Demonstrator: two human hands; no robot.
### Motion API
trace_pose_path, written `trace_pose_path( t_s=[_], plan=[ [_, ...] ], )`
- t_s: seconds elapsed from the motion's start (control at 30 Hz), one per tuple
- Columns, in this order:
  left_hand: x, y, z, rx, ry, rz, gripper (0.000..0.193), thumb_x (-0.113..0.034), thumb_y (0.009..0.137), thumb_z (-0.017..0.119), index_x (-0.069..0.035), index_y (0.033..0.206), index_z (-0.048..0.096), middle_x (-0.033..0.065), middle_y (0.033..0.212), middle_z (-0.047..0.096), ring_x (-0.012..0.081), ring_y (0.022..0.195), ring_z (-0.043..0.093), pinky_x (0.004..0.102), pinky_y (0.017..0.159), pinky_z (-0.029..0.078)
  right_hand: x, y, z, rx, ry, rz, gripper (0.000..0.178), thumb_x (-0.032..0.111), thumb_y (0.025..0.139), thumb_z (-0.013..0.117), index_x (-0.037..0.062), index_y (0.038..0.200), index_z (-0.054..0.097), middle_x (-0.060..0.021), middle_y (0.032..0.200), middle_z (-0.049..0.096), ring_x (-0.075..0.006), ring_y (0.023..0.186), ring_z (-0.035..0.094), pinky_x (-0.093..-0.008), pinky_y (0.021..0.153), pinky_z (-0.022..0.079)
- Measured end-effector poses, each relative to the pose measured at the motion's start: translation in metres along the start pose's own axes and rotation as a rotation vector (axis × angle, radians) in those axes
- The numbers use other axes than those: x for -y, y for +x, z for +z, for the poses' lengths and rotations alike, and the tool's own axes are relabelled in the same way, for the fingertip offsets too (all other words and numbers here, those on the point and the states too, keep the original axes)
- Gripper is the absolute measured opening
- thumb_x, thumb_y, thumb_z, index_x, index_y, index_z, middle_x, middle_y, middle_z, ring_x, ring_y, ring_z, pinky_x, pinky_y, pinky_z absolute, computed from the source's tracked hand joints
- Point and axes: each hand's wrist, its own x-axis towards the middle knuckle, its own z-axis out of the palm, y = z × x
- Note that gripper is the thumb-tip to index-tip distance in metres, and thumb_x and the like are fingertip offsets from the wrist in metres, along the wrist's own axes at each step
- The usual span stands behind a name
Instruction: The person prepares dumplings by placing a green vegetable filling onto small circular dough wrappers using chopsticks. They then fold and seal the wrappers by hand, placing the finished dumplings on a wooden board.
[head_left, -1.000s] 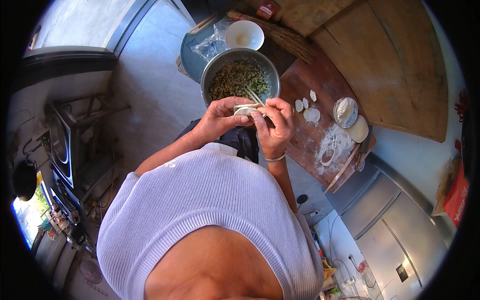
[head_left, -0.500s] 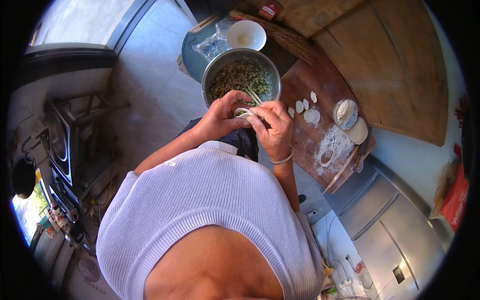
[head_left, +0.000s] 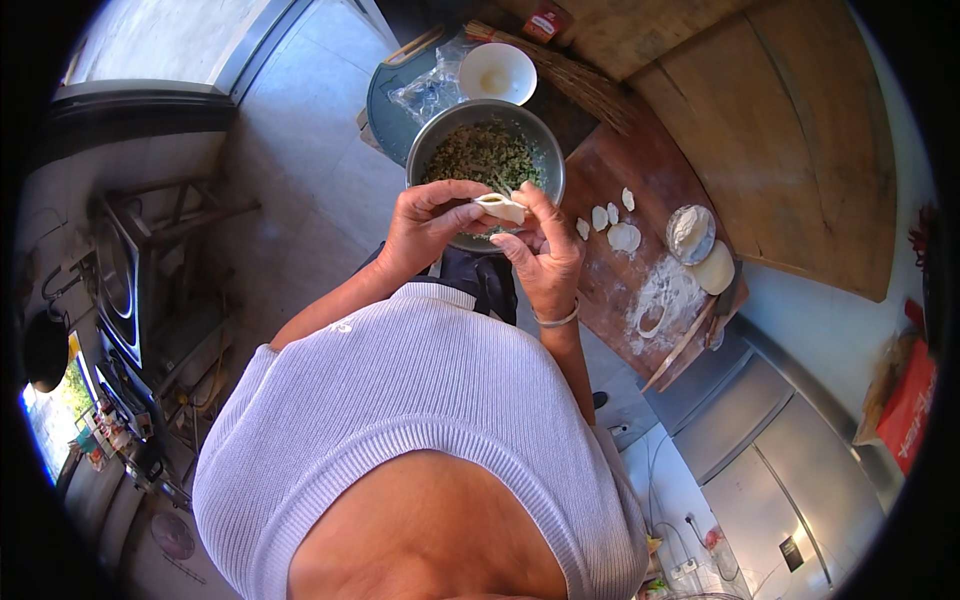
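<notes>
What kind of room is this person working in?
Probably a kitchen, perhaps at home: there's a metal bowl of chopped filling, a wooden board dusted with flour, and what looks like a grey fridge.

A folded dough wrapper [head_left: 503,209] was held in the left hand [head_left: 418,225] and touched by the right hand [head_left: 550,252] above the near side of the metal bowl [head_left: 549,160]. On the wooden board [head_left: 640,165], dough pieces [head_left: 624,238] were scattered toward the left edge; a flour bowl [head_left: 709,240] and dough disc [head_left: 714,270] were set by the right edge, a stick [head_left: 680,347] along the near one.
</notes>
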Motion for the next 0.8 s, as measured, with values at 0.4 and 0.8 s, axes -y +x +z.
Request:
trace_pose_path(
  t_s=[0.4, 0.8],
  plan=[
    [0.0, 0.002, -0.002, 0.048, -0.173, 0.037, 0.016, 0.001, 0.09, 0.056, 0.005, 0.102, 0.065, 0.0112, 0.108, 0.055, 0.0188, 0.089, 0.065, 0.0285, 0.075, 0.058, 0.0, -0.007, 0.0, -0.183, -0.178, -0.144, 0.033, -0.004, 0.08, 0.067, -0.0014, 0.111, 0.057, -0.0095, 0.089, 0.066, -0.015, 0.077, 0.065, -0.0257, 0.065, 0.054],
    [-0.012, 0.01, -0.021, 0.279, 0.242, 0.48, 0.019, 0.006, 0.08, 0.066, 0.004, 0.099, 0.066, 0.0093, 0.096, 0.059, 0.0147, 0.081, 0.063, 0.0248, 0.07, 0.056, 0.021, 0.003, -0.016, 0.118, 0.2, 0.065, 0.029, -0.01, 0.081, 0.062, -0.0045, 0.11, 0.06, -0.0073, 0.097, 0.06, -0.0119, 0.08, 0.062, -0.0229, 0.073, 0.053]
  ],
)
